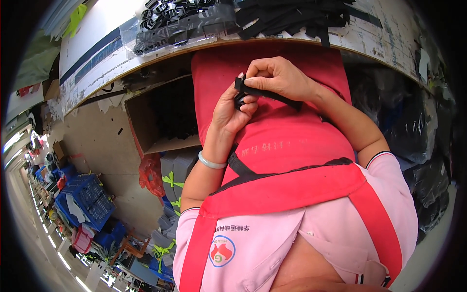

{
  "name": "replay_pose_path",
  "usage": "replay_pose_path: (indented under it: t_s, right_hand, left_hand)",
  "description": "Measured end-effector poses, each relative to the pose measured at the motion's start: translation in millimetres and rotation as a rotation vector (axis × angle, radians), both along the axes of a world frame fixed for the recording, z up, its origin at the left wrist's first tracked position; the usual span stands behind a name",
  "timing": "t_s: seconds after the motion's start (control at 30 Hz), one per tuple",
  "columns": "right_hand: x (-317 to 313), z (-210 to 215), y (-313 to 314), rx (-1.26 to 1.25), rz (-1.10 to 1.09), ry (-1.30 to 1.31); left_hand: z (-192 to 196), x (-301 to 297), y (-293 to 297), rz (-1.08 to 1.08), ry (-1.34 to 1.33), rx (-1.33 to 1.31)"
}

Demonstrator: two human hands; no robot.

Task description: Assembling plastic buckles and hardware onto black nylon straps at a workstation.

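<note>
Currently, left hand (230, 108), 12 o'clock: pinching black strap (275, 95)
Right hand (280, 78), 1 o'clock: pinching likewise
Strap: seemingly being aligned; next needs steadiness

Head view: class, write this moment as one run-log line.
left hand: holding black strap | right hand: pinching same strap | behind: red apron | ahead: table, black strips

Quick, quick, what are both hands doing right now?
Left hand: closed, holding a small black piece too hidden to name.
Right hand: closed, pinching a black fabric strap.
</note>
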State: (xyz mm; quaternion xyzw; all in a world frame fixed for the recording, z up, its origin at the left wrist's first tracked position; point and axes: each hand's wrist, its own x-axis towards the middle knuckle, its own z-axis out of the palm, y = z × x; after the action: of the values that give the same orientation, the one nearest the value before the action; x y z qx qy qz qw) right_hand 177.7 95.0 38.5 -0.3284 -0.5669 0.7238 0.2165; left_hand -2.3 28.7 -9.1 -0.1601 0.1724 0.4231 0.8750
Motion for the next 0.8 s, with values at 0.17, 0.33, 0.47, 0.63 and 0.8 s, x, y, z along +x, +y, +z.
replay_pose_path:
  t_s: [0.17,0.33,0.47,0.63,0.8]
  right_hand:
    - [-2.4,5.2,-2.9,-0.022,-0.079,-0.065]
    - [-1.5,-7.1,-3.7,-0.08,-0.108,0.034]
    - [-2.7,-3.0,-9.9,0.404,-0.211,0.048]
    - [-0.7,36.5,-10.4,0.183,-0.229,-0.072]
    - [2.9,15.2,-9.9,-0.043,-0.28,-0.141]
  left_hand:
    - [-11.7,2.0,-4.0,0.011,0.295,0.119]
    - [6.3,11.2,-1.5,0.099,0.53,0.248]
    - [12.0,6.7,3.6,0.184,0.718,0.243]
    - [28.5,2.7,8.6,0.257,1.023,0.448]
    - [26.3,14.9,9.8,0.317,1.188,0.477]
